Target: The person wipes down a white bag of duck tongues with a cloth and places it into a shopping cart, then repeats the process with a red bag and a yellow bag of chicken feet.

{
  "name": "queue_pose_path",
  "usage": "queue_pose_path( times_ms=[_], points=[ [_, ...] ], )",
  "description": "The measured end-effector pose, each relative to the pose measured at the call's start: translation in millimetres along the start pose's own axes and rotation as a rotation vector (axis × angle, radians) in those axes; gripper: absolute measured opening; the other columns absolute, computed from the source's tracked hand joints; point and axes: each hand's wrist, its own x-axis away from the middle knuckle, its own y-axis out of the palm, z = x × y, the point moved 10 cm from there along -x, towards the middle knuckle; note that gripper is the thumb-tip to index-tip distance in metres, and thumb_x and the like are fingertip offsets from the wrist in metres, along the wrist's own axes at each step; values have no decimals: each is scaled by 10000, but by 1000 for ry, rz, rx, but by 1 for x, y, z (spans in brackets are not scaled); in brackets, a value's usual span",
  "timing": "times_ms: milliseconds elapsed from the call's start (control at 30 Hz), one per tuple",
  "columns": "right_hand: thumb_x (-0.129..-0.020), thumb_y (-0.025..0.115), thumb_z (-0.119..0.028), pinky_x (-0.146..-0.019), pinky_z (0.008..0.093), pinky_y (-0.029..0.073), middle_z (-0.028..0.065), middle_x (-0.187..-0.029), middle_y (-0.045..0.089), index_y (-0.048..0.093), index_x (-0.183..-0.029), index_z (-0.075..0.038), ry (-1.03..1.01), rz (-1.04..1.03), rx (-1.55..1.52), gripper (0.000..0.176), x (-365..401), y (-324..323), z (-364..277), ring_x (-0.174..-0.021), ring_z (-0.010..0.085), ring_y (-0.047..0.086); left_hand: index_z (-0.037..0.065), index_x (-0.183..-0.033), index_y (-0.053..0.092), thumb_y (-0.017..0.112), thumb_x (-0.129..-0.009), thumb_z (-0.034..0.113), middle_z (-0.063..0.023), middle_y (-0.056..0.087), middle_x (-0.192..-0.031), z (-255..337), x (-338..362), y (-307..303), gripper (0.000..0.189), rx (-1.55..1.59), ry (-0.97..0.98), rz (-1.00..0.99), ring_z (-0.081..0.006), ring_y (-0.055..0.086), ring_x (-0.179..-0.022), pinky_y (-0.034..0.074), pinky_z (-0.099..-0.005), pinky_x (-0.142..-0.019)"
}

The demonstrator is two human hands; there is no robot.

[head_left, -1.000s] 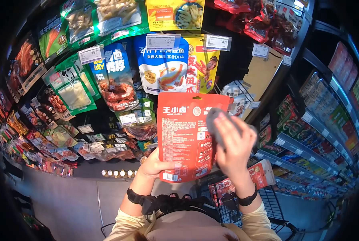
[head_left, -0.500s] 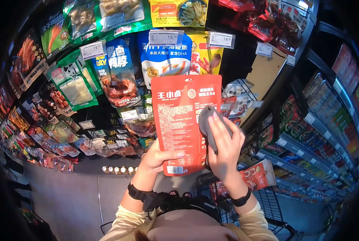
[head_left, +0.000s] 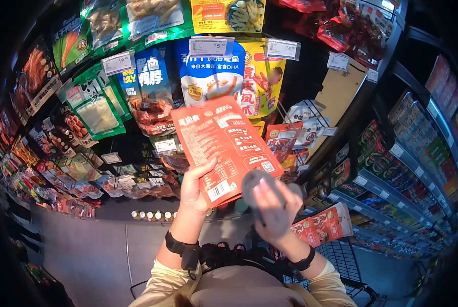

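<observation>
Tilting marks the change: half a second ago the flat red foil snack pouch (head_left: pixel 223 140) stood upright in front of the shelves, and now it leans with its top swung to the left, its printed back (white text and a barcode) facing the camera. The right hand (head_left: pixel 276 211) has dropped from the middle of the pouch's face to its near right corner.

The left hand (head_left: pixel 194 190) grips the pouch at its near edge, beside the barcode. Its thumb is pressed on the printed side and its fingers are closed behind, out of sight. The right hand is curled around a small grey cloth (head_left: pixel 254 183), with the fingers folded over it. The cloth sits at the pouch's lower right corner, though whether it touches the foil I cannot tell. Both wrists wear black bands.

Beyond the pouch hang a blue-and-white snack bag (head_left: pixel 208 79) and, just to its right, a yellow snack bag (head_left: pixel 257 84), each under a white price tag (head_left: pixel 208 47). Further left hangs a green packet (head_left: pixel 93 110). Near and to the right, a black wire shopping cart (head_left: pixel 344 258) holds red packets (head_left: pixel 321 227).
</observation>
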Motion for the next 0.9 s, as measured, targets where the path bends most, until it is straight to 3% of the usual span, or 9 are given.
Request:
queue_pose_path(
  times_ms=[33, 200, 433, 533, 667, 767, 900],
  points=[
    [-807, 582, -147, -884, 328, 311, -30, -1267, 612, 640, -1208, -190, -62, 12, 52, 408, 1, 0, -12, -1156, 201, 526, -36, -1243, 499, 510, -882, -27, -182, 617, -1164, -8, -1, -5, 362, 34, -43, 33, -307, 625, -1062, 532, -452, -907],
    [-846, 574, -185, -900, 323, 312, -77, -1245, 619, 645, -1194, -219, -235, 26, 83, 357, -1, 3, -32, -1160, 148, 526, -29, -1235, 510, 507, -884, -18, -190, 612, -1175, -24, -7, -21, 352, 118, -135, 78, -317, 636, -1034, 534, -441, -915],
    [-775, 607, -177, -904, 373, 290, -4, -1256, 606, 639, -1197, -153, 81, -36, 91, 424, -4, 2, 29, -1189, 210, 505, -47, -1282, 454, 495, -880, -42, -209, 578, -1218, -17, -7, -20, 404, 83, -87, 45, -343, 611, -1086, 523, -490, -933],
    [-686, 613, -119, -895, 396, 315, 29, -1220, 611, 640, -1177, -118, 41, 45, 20, 491, -4, -2, 4, -1149, 264, 525, -46, -1286, 449, 493, -881, -50, -214, 569, -1231, -21, -9, -12, 407, 93, -106, 5, -344, 604, -1097, 518, -490, -942],
    [-694, 643, -165, -888, 363, 320, 4, -1202, 614, 657, -1137, -117, -83, -69, -47, 445, 0, 12, -22, -1136, 240, 531, -45, -1275, 463, 497, -881, -53, -211, 579, -1216, -22, -13, -13, 396, 99, -126, -7, -333, 607, -1097, 520, -477, -941],
    [-784, 589, -164, -907, 349, 295, -22, -1249, 602, 637, -1195, -140, -72, -56, 47, 415, 1, 11, -15, -1176, 183, 509, -45, -1264, 477, 494, -872, -78, -203, 589, -1204, -20, -14, -18, 394, 111, -115, -6, -319, 611, -1091, 520, -454, -945],
    [-706, 635, -149, -920, 372, 292, 12, -1250, 603, 628, -1203, -112, 3, -56, 116, 499, -4, 8, 14, -1186, 217, 497, -40, -1258, 485, 496, -854, -117, -192, 595, -1197, -13, -12, -15, 412, 89, -63, -22, -307, 611, -1089, 513, -436, -958]
  ],
)
